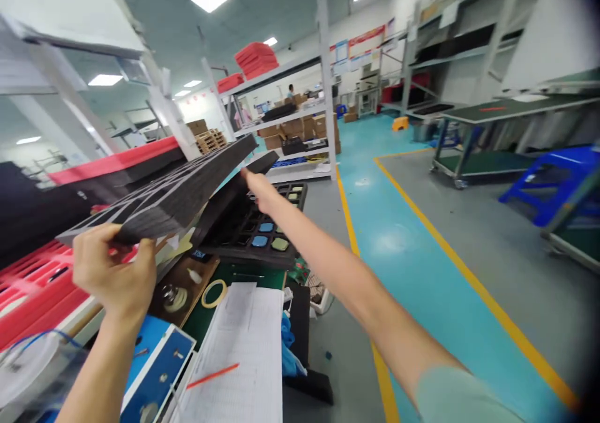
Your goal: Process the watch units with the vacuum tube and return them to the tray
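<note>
My left hand [115,267] grips the near corner of a black foam tray [197,189] with a grid of slots. The tray is raised and tilted. Under it, a second black foam piece [222,207] slants upward. My right hand [262,192] reaches to the far side with its fingers closed at this piece's edge; some fingers are hidden. Below lies another black foam tray [248,255], whose compartments hold several blue squarish pieces [259,241] and pale green pieces [280,243].
Near me are paper sheets [244,348] with a red pen [212,376], a tape roll [214,293] and a blue box [157,367]. Red trays [56,292] stand left. Ahead is a shelf rack [281,120]; right, a blue stool [550,182] and wheeled tables [492,114].
</note>
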`<action>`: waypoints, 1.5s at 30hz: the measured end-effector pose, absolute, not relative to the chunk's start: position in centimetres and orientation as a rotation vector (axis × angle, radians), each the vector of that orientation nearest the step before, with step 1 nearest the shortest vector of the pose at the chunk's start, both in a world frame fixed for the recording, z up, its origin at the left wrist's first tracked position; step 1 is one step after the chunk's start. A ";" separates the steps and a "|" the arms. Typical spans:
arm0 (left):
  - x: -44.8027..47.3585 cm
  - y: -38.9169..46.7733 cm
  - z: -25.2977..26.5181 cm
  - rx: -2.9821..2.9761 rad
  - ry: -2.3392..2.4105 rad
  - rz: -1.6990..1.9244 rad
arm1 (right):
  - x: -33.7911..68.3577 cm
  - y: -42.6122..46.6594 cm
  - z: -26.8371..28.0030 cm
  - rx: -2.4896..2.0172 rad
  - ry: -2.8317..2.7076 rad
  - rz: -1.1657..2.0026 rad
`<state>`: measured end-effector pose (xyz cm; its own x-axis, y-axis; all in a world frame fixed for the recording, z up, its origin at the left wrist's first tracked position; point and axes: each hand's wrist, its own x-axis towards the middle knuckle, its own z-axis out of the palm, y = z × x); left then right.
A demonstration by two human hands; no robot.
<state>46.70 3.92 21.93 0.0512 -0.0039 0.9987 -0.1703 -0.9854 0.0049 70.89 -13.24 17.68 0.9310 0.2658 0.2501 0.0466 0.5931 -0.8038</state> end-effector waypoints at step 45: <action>45.5 7.9 20.1 2.181 -0.412 2.204 | 74.5 -16.5 17.9 -1.200 -0.319 0.372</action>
